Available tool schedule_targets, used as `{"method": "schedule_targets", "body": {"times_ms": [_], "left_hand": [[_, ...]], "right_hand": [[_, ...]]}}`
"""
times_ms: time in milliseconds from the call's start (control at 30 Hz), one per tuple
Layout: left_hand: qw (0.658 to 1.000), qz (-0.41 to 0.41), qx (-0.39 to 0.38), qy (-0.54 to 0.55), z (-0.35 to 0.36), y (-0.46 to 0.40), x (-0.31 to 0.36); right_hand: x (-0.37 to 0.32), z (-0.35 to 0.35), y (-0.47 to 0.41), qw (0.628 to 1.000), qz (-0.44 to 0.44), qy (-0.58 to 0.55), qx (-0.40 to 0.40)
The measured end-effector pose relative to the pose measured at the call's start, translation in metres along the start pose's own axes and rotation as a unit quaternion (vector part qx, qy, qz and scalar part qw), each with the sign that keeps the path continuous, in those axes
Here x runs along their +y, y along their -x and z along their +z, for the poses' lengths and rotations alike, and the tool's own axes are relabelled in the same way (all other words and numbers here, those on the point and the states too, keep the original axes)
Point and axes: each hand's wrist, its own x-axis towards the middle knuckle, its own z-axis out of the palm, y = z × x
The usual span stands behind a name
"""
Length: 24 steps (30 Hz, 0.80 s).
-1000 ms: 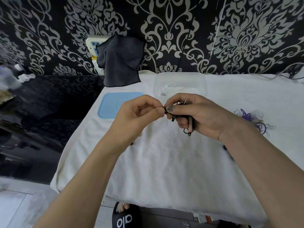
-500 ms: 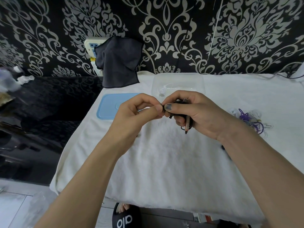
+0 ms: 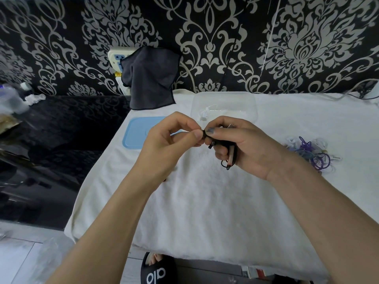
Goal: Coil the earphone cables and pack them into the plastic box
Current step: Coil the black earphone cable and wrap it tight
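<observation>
Fingers of your left hand, at frame centre, are curled in narrow, thumb and forefinger pinching the black earphone cable right where it meets your right hand; the right thumb clamps the bundle against fingers curled round it, with a loop and a short stem hanging out below the palm. Working left to right: the blue lid lies flat at left of centre on the white towel, off the box, so no obstruction there. Clear plastic box sits just beyond your hands, open, with one white earphone already inside. Pile of purple and white cables waits at right, well apart from the hands. Risks, as judged from this frame: the coil is small and springy, and if your left pinch lets go before the end is tucked or wrapped, the turns will likely spring loose in the right palm. The dangling loop could snag on the towel pile when you lower the bundle. Reaching forward with both hands joined, a knuckle could nudge the light box back or tip its near wall. Dropped loosely, the black cable may tangle with the white earphone inside. How many turns are made, cannot tell; the palm hides them.
</observation>
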Motion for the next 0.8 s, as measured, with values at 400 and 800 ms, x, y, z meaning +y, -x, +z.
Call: {"method": "schedule_targets", "body": {"times_ms": [400, 800], "left_hand": [[0.999, 0.037, 0.017, -0.009, 0.005, 0.005, -0.002], [0.998, 0.056, 0.018, -0.002, 0.005, 0.006, 0.000]], "right_hand": [[0.005, 0.011, 0.002, 0.993, 0.023, -0.111, -0.012], [0.004, 0.013, 0.005, 0.989, 0.013, -0.144, -0.030]]}}
